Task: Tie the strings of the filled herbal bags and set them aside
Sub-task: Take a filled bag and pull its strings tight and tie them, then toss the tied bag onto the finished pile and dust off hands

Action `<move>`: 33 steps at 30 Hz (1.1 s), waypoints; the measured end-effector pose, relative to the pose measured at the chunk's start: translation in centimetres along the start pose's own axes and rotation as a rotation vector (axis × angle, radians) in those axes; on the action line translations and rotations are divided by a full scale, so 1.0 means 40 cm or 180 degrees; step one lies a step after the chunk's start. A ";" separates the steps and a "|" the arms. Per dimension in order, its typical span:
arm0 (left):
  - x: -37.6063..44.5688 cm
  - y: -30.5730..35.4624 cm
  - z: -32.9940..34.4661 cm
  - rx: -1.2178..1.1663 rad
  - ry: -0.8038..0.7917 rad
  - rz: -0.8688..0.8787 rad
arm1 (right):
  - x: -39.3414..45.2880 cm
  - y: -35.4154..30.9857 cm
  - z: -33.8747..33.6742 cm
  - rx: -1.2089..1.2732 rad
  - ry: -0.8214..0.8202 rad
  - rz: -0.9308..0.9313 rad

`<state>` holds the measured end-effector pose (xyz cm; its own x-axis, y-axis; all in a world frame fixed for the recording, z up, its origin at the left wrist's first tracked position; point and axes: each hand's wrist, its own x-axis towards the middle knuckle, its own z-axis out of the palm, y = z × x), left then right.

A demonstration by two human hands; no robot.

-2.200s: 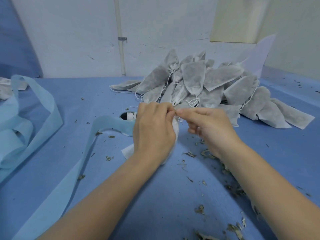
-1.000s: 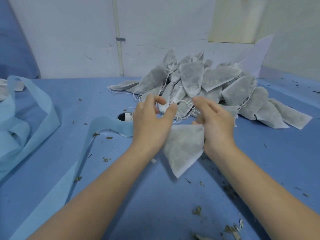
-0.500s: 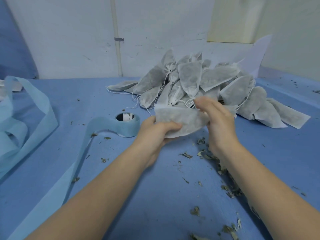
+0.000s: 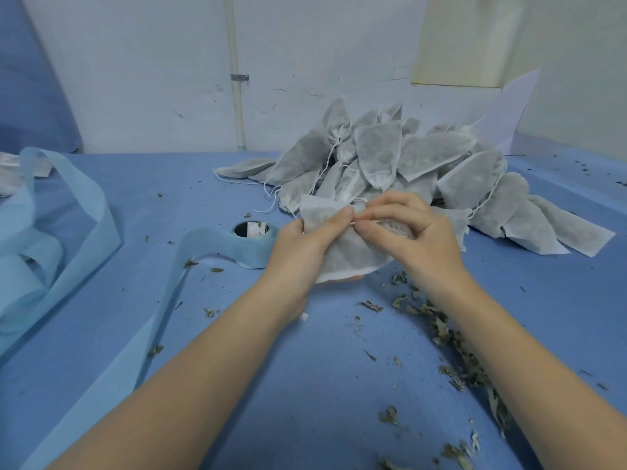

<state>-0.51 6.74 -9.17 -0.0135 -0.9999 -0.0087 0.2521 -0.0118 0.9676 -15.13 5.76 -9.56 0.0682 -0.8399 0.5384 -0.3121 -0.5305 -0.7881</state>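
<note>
Gathering a fresh herbal bag off the pile, you cradled it in your left hand while right hand fingertips pinched its string, tying not yet done.

No text, label, brand, number or sign can be read anywhere. The white slip inside the core of the blue fabric tape roll, near the middle of the desk, is too small and blurred to show any writing. The herbal bags piled toward the far edge are plain, unprinted cloth, and the wall behind bears no lettering.
</note>
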 end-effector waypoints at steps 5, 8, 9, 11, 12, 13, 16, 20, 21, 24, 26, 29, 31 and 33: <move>0.002 -0.001 -0.009 0.0209 0.0145 0.0170 | -0.002 -0.007 0.008 -0.0092 -0.0083 -0.0022; 0.014 0.007 -0.025 0.0375 0.0355 0.0303 | 0.010 -0.010 0.015 0.0480 -0.0158 0.0421; 0.018 0.013 -0.034 0.0395 0.0480 0.0336 | 0.018 -0.013 0.020 0.0871 -0.0147 0.0695; 0.032 0.027 -0.062 0.0330 0.0895 0.0406 | 0.035 -0.011 0.036 0.1393 -0.0158 0.1086; 0.041 0.036 -0.079 0.0250 0.1128 0.0433 | 0.040 -0.007 0.048 0.1263 -0.0252 0.1165; 0.049 0.046 -0.096 0.0161 0.1330 0.0460 | 0.044 0.000 0.063 0.0904 -0.0430 0.1177; 0.071 0.070 -0.144 0.0288 0.1890 0.0546 | 0.057 0.020 0.120 -0.0679 -0.1137 0.0851; 0.088 0.088 -0.199 0.0437 0.2277 0.0595 | 0.096 0.033 0.183 -0.1325 -0.1381 0.0500; 0.091 0.091 -0.206 0.0440 0.2289 0.0560 | 0.105 0.038 0.193 -0.1395 -0.1371 0.0409; 0.098 0.089 -0.209 0.0552 0.2273 0.0449 | 0.123 0.051 0.218 -0.1511 -0.1384 0.0147; 0.103 0.085 -0.205 0.0676 0.2230 0.0420 | 0.130 0.055 0.233 -0.1457 -0.1421 0.0065; 0.107 0.082 -0.199 0.0776 0.2156 0.0357 | 0.135 0.053 0.251 -0.1155 -0.1516 0.0143; 0.109 0.080 -0.198 0.0836 0.2136 0.0324 | 0.135 0.050 0.260 -0.0983 -0.1548 0.0170; 0.108 0.080 -0.197 0.0863 0.2118 0.0301 | 0.132 0.045 0.269 -0.0953 -0.1593 0.0179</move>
<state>7.87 2.30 -8.10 0.6102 -0.7922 0.0101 -0.0271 -0.0081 0.9996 -5.12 -0.87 -11.36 0.4602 -0.8563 0.2343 -0.5775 -0.4892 -0.6536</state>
